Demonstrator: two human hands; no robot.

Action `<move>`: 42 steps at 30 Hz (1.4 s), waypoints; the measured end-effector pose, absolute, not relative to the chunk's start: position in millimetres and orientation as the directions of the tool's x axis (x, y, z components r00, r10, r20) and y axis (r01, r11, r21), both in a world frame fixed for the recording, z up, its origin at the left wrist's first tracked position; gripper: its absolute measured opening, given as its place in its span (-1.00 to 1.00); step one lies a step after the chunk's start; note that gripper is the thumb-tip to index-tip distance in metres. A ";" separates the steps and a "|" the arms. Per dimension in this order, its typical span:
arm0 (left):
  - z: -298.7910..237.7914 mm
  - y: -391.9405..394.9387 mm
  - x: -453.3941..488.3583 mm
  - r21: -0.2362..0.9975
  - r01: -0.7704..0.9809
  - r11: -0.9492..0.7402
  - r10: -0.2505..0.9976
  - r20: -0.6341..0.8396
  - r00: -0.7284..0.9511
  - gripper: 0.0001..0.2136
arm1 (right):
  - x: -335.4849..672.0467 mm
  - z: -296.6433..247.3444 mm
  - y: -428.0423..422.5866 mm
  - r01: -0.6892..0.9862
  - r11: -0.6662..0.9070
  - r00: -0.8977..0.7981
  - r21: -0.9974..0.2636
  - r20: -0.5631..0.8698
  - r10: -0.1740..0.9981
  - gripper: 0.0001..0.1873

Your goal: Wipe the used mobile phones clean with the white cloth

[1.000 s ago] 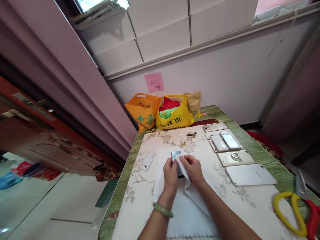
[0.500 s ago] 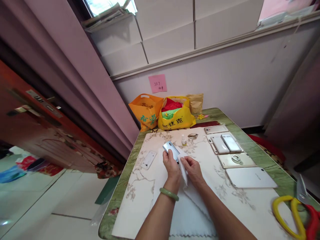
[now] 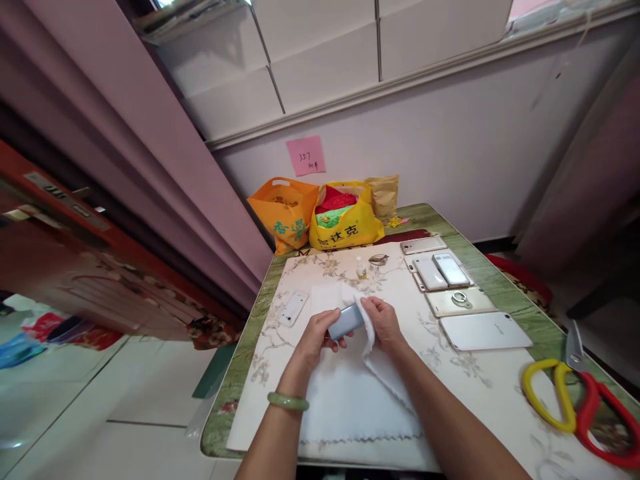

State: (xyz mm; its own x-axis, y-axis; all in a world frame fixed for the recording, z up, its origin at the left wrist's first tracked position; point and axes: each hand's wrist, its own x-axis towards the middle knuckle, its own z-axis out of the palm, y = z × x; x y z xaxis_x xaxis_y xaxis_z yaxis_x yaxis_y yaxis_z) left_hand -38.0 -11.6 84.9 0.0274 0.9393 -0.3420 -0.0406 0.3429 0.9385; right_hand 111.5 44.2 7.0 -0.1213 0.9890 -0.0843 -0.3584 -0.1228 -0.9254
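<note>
My left hand (image 3: 320,331) grips a light blue-grey phone (image 3: 346,321) by its left end, thumb on top and fingers beneath. In my right hand (image 3: 384,323) is the gathered edge of a white cloth (image 3: 357,407), pressed against the phone's right end, which it covers. The rest of the cloth lies spread over the table below both hands, with a zigzag-cut edge towards me. A small white phone (image 3: 294,308) rests to the left of my hands. Just beyond them stand a small clear bottle (image 3: 361,269) with yellowish liquid and a pair of folded glasses (image 3: 379,259).
On the right lie several phones, among them a large silver one (image 3: 486,332) and one with a ring holder (image 3: 460,301). Large scissors (image 3: 575,393) with yellow and red handles lie at the right front. An orange bag (image 3: 287,217) and a yellow bag (image 3: 347,223) stand at the back.
The phone has been turned from upright-slanted to nearly sideways, and its camera end no longer shows. My left hand has shifted left and lower; the cloth now wraps the phone's right end.
</note>
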 end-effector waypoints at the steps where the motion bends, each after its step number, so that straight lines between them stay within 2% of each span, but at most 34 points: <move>1: 88.8 -11.4 -39.5 0.930 0.017 0.367 0.929 -0.367 0.054 -0.59 | 111.7 7.6 43.0 -0.349 -0.117 -0.155 -0.930 -0.066 0.986 -0.56; 3: 91.7 -9.8 -38.1 0.923 0.100 0.372 0.921 -0.380 0.085 -0.62 | 111.9 7.8 41.1 -0.335 -0.105 -0.199 -0.936 -0.038 0.979 -0.57; 6: 84.7 -7.1 -28.9 0.950 0.090 0.299 0.950 -0.306 0.067 -0.64 | 112.0 6.8 40.2 -0.367 -0.120 -0.205 -0.922 -0.045 0.978 -0.58; 12: 67.2 -2.0 -19.0 0.974 0.122 0.191 0.981 -0.185 -0.058 -0.63 | 112.8 7.3 42.3 -0.442 -0.207 -0.202 -0.873 -0.128 0.971 -0.55; 17: 66.6 3.4 -16.2 0.982 0.113 0.150 0.976 -0.129 -0.175 -0.64 | 109.1 6.5 42.1 -0.443 -0.202 -0.172 -0.873 -0.138 0.975 -0.53; 19: 66.1 5.1 -9.9 0.988 0.121 0.093 0.965 -0.059 -0.255 -0.67 | 106.9 4.8 41.5 -0.436 -0.175 -0.165 -0.883 -0.113 0.980 -0.55; 22: 64.3 7.5 -0.8 0.973 0.232 0.016 0.937 0.067 -0.343 -0.69 | 105.7 2.0 42.4 -0.460 -0.163 -0.149 -0.873 -0.105 0.983 -0.59; 24: 62.7 8.9 1.2 0.953 0.303 0.021 0.948 0.078 -0.310 -0.68 | 106.7 0.5 44.7 -0.496 -0.179 -0.122 -0.850 -0.136 0.983 -0.60; 27: 59.7 9.0 -0.4 0.955 0.288 0.068 0.984 -0.017 -0.176 -0.66 | 108.6 -1.3 48.2 -0.522 -0.179 -0.064 -0.834 -0.171 0.983 -0.59; 30: 57.3 6.8 -0.4 0.971 0.224 0.084 0.984 -0.045 -0.175 -0.66 | 108.3 -1.4 47.9 -0.499 -0.174 -0.067 -0.849 -0.162 0.984 -0.59; 33: 57.4 7.7 3.4 0.972 0.235 0.020 0.946 0.058 -0.318 -0.68 | 106.6 0.6 43.5 -0.454 -0.183 -0.130 -0.872 -0.139 0.982 -0.58; 37: 59.5 19.1 5.9 0.956 0.293 -0.016 0.863 0.161 -0.479 -0.70 | 105.2 4.7 37.4 -0.310 -0.130 -0.242 -0.942 -0.054 0.969 -0.58; 42: 57.1 33.0 3.6 0.975 0.224 0.011 0.820 0.120 -0.560 -0.69 | 105.1 8.6 35.3 -0.247 -0.117 -0.355 -0.962 -0.022 0.935 -0.59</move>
